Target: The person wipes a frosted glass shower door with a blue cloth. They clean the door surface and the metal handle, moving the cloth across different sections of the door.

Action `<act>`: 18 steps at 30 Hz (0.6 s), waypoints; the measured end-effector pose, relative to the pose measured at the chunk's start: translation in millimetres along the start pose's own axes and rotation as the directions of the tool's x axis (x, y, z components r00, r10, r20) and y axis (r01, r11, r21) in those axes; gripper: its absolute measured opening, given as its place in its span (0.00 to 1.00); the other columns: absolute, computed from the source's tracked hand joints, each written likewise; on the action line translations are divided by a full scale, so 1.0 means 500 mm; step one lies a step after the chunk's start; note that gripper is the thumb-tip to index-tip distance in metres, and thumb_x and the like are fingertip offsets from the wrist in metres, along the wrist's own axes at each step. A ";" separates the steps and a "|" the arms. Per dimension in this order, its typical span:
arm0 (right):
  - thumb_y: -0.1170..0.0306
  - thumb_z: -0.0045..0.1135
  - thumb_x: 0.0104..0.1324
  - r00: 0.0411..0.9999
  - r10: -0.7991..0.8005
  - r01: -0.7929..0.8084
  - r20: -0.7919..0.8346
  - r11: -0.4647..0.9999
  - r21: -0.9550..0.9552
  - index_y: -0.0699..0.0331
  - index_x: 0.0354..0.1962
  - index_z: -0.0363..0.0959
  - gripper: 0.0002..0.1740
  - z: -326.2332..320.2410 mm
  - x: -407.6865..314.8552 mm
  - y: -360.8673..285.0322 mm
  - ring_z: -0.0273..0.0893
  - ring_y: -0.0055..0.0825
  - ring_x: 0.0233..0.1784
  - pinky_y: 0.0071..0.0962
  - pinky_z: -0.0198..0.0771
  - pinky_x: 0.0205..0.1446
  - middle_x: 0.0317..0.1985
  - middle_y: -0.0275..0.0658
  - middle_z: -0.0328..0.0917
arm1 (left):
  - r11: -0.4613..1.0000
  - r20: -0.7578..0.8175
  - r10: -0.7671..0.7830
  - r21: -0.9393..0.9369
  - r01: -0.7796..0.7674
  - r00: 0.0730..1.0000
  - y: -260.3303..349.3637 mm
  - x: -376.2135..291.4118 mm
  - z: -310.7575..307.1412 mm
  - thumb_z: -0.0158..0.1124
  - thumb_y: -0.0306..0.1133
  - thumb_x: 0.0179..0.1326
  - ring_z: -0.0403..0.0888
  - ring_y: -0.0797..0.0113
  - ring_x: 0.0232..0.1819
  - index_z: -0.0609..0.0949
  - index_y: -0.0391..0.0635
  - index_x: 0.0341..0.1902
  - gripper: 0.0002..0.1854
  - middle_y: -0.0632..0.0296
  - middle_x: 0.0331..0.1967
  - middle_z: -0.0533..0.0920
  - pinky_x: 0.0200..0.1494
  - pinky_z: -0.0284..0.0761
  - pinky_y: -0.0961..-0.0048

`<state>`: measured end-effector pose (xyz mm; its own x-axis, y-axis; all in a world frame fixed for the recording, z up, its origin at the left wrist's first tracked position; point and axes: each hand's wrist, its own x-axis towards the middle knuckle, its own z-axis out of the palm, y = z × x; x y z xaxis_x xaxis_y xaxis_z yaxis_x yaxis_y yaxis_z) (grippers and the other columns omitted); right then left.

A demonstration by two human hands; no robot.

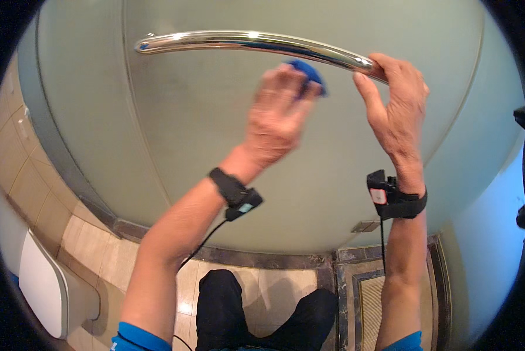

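A polished metal handle bar (245, 40) runs across a frosted glass panel (201, 118). My right hand (396, 105) grips the bar's right end, thumb below and fingers over the top. Just under the bar's middle is my left hand (275, 112), blurred, with a blue cloth (308, 77) beneath its fingers. The cloth lies against or close to the glass; its contact is hidden by the hand. Both wrists wear black straps with small boxes and thin cables.
At the lower left stands a white toilet (43, 285) on a tiled floor (122, 263). A dark stone sill (262, 259) runs along the glass's foot. A metal hinge fitting (366, 226) sits low on the right. My knees (221, 298) are close below.
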<state>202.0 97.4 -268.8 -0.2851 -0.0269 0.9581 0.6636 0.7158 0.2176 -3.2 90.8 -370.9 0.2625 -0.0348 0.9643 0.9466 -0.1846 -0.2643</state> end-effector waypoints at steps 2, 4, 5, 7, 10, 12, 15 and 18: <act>0.63 0.65 0.62 0.999 -0.003 0.001 0.040 0.998 0.064 0.57 0.47 0.77 0.17 0.011 0.002 -0.004 0.74 0.31 0.47 0.37 0.61 0.58 0.39 0.32 0.79 | 0.997 0.078 0.072 -0.038 -0.069 0.994 0.014 0.005 0.005 0.62 0.25 0.55 0.65 0.51 0.72 0.81 0.50 0.60 0.26 0.52 0.66 0.74 0.74 0.59 0.52; 0.64 0.64 0.62 0.996 -0.015 0.009 0.084 0.998 0.069 0.57 0.49 0.76 0.17 0.007 0.002 -0.001 0.75 0.31 0.49 0.36 0.61 0.59 0.41 0.32 0.80 | 0.991 0.118 0.114 -0.077 -0.106 0.986 0.020 0.009 0.008 0.62 0.27 0.56 0.67 0.51 0.71 0.83 0.51 0.57 0.22 0.53 0.64 0.76 0.75 0.59 0.52; 0.65 0.64 0.62 0.994 -0.022 0.014 0.104 0.997 0.074 0.58 0.50 0.76 0.18 0.007 0.003 -0.003 0.75 0.31 0.50 0.36 0.62 0.60 0.42 0.33 0.80 | 0.990 0.114 0.129 -0.067 -0.122 0.985 -0.001 0.003 -0.001 0.63 0.27 0.56 0.68 0.52 0.70 0.84 0.52 0.56 0.22 0.54 0.63 0.76 0.75 0.60 0.52; 0.67 0.63 0.62 0.993 -0.024 0.019 0.120 0.999 0.048 0.58 0.51 0.75 0.19 0.005 -0.001 -0.003 0.75 0.33 0.52 0.37 0.61 0.61 0.44 0.34 0.80 | 0.985 0.105 0.165 -0.063 -0.159 0.981 -0.058 -0.014 -0.018 0.63 0.28 0.56 0.69 0.52 0.69 0.85 0.53 0.55 0.20 0.54 0.62 0.78 0.74 0.61 0.53; 0.67 0.64 0.62 0.993 -0.010 0.008 0.120 1.000 0.019 0.58 0.51 0.75 0.20 0.005 -0.004 -0.008 0.75 0.34 0.52 0.37 0.62 0.61 0.43 0.35 0.80 | 0.995 -0.067 0.088 0.049 -0.085 0.994 -0.174 -0.058 -0.071 0.66 0.23 0.51 0.72 0.50 0.66 0.82 0.51 0.58 0.27 0.55 0.58 0.80 0.71 0.65 0.52; 0.66 0.65 0.61 0.990 0.022 -0.020 0.140 1.000 -0.014 0.58 0.52 0.75 0.21 0.004 0.000 -0.013 0.75 0.35 0.51 0.37 0.62 0.61 0.43 0.35 0.80 | 0.971 -0.004 -0.001 0.237 0.002 1.000 -0.234 -0.080 -0.143 0.64 0.18 0.47 0.70 0.48 0.67 0.80 0.48 0.60 0.31 0.53 0.60 0.78 0.69 0.67 0.52; 0.64 0.67 0.59 0.988 0.073 -0.076 0.139 0.997 0.015 0.59 0.52 0.75 0.23 0.008 0.000 -0.006 0.76 0.36 0.50 0.38 0.64 0.59 0.43 0.37 0.81 | 0.962 -0.028 -0.120 0.245 0.123 0.992 -0.288 -0.104 -0.210 0.60 0.16 0.45 0.68 0.46 0.68 0.78 0.44 0.63 0.34 0.50 0.63 0.74 0.68 0.67 0.52; 0.63 0.69 0.57 0.994 -0.080 0.076 0.074 0.996 0.050 0.59 0.50 0.75 0.24 0.022 0.026 -0.044 0.76 0.37 0.48 0.37 0.66 0.55 0.43 0.38 0.81 | 0.937 -0.121 -0.198 0.267 0.224 0.973 -0.309 -0.119 -0.217 0.56 0.14 0.45 0.67 0.45 0.68 0.76 0.41 0.65 0.36 0.47 0.63 0.73 0.71 0.62 0.51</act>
<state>176.0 88.9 -263.2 -0.3876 -0.0323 0.9213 0.6048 0.7453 0.2806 -185.3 14.6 -385.8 0.0456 -0.1165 0.9921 0.9960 0.0812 -0.0362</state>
